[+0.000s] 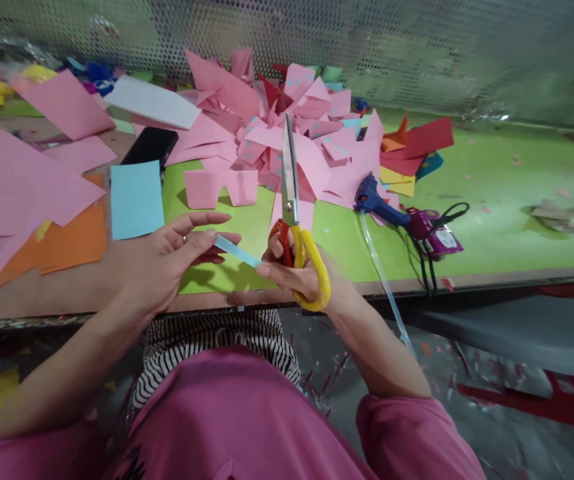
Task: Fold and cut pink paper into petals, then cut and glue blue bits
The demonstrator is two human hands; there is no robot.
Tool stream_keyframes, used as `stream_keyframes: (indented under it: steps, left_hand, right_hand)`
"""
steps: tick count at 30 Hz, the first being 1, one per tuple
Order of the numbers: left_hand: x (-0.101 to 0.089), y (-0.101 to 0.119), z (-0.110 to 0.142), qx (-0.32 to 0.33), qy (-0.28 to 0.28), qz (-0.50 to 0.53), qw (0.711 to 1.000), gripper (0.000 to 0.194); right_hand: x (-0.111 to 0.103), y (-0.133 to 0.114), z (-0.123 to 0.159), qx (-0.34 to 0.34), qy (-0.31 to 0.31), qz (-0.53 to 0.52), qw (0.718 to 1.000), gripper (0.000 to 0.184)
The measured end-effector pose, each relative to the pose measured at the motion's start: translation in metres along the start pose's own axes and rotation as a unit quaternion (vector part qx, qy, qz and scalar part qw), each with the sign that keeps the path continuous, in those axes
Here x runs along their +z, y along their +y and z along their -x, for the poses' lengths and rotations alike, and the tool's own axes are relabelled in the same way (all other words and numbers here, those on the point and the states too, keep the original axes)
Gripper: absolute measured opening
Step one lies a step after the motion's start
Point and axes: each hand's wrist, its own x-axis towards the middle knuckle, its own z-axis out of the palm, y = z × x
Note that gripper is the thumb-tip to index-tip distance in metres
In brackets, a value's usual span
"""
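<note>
The left hand [167, 260] pinches 1 end of a narrow light-blue paper strip [237, 250] between thumb and fingers, the other fingers spread; 1 finger wears a ring. The right hand [299, 270] grips the strip's other end with its thumb and fingertips while also holding yellow-and-red-handled scissors [289, 173], whose blades point away from the person and lie nearly closed. The strip spans the gap between the 2 hands, over a green and brown surface [507, 227]. Just beyond the left hand lies a light-blue paper rectangle [137, 200], with a black phone [151, 147] behind it, partly under pink paper. Farther left of that hand, orange paper sheets [77, 237] lie partly beneath large pink sheets [27, 173]. Beyond the gap between the hands is a pink paper cutout [221, 189] with a notch in its lower edge, and behind it rises a heap of pink paper pieces [311, 143], some with blue dots. To the right of the right hand, a blue glue gun [381, 203] rests beside a purple packet-like object [434, 233] and a black cord [429, 267]; a clear glue stick [381, 270] runs from the gun past the surface's near edge.
</note>
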Motion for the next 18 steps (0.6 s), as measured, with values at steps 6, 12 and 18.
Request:
stream_keyframes:
  steps: [6,12,18]
  left_hand:
    - [-0.008,0.004,0.009,-0.090,-0.027,-0.014,0.995,0.027]
    - [-0.007,-0.001,0.017,-0.190,-0.136,0.022,0.972,0.022]
    - [-0.008,-0.006,0.019,-0.167,-0.193,-0.017,0.967,0.014]
  right_hand:
    - [-0.011,-0.015,-0.004,-0.027,0.028,-0.002,0.999,0.047]
    - [-0.009,-0.024,-0.012,-0.048,0.033,0.004,0.998,0.042]
    - [-0.007,-0.021,-0.020,-0.037,0.052,-0.021,0.998,0.041]
